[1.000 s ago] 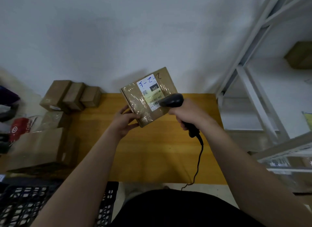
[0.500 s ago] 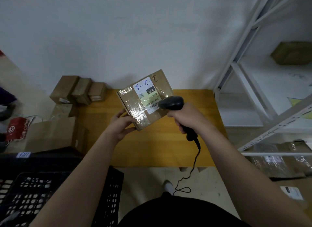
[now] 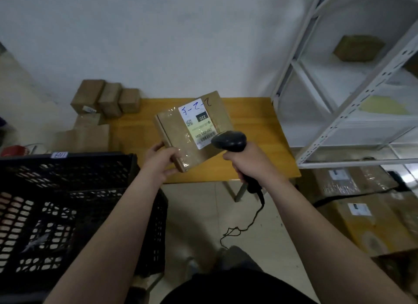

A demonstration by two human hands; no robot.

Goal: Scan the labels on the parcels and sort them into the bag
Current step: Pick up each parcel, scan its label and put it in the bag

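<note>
Squeezing between shelf rack [image 3: 339,122] on the right and black crate [image 3: 67,168] on the left, found open room only above the table [image 3: 260,163]. Held the parcel [image 3: 174,131] tilted over it, gripped at the near corner by the left hand [image 3: 160,159]. Clenched the scanner [image 3: 228,140] in the right hand [image 3: 246,159], nose just beside the label [image 3: 199,125]. Risked a slip from that one-corner hold, or a misread from tape glare.
</note>
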